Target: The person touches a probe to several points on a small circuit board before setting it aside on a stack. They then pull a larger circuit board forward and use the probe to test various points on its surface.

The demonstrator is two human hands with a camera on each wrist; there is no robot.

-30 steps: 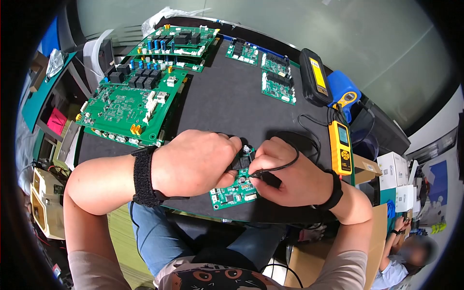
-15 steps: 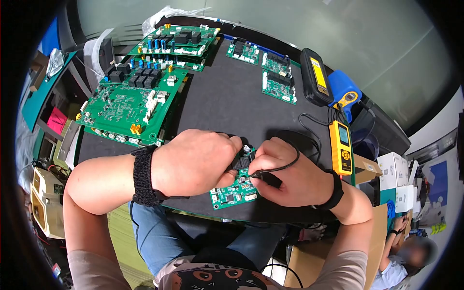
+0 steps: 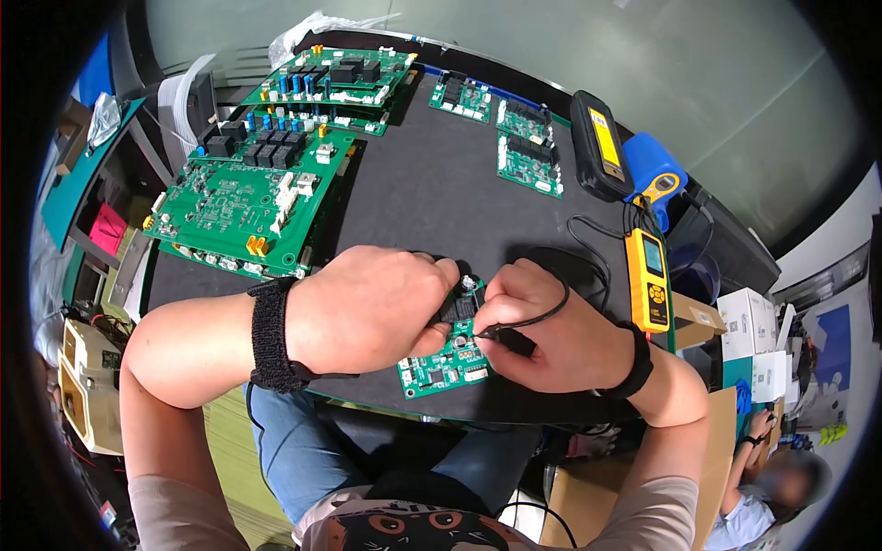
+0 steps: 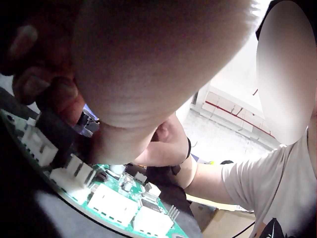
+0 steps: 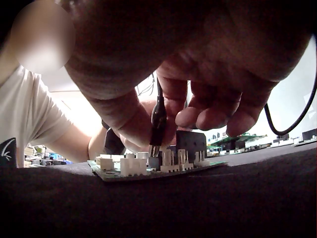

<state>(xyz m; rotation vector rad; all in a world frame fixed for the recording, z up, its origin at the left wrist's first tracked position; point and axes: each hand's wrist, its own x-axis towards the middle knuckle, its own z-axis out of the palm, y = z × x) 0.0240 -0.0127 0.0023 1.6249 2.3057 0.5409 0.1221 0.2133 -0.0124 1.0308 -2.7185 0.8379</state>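
Two hands work close together, just apart, over a small circuit board (image 3: 439, 375) that lies on the bench (image 3: 413, 184) near its front edge, by the person's lap. The left hand (image 3: 377, 308) curls over the board and seems to grip it beside the dark blocks (image 3: 459, 308), though the exact contact is hidden; the right hand (image 3: 556, 340) pinches a black probe (image 5: 158, 119) between thumb and fingers, its metal tip down among the board's parts. Judging by its look, the board is light, thin and stiff, and would slide easily on the smooth surface; its small soldered parts and upright pins are fragile. The bare edges or corners are the best hold, then the bodies of the white connectors (image 5: 133, 167), never the pins. The probe looks light and rigid, while its black lead (image 3: 533, 321) is soft and could tug, so the thicker sleeve is the place to pinch. Compared with half a second ago, almost nothing differs: both hands and the probe keep their places over the board, and the yellow meter (image 3: 654, 294) and the larger green boards (image 3: 220, 207) lie as they did.
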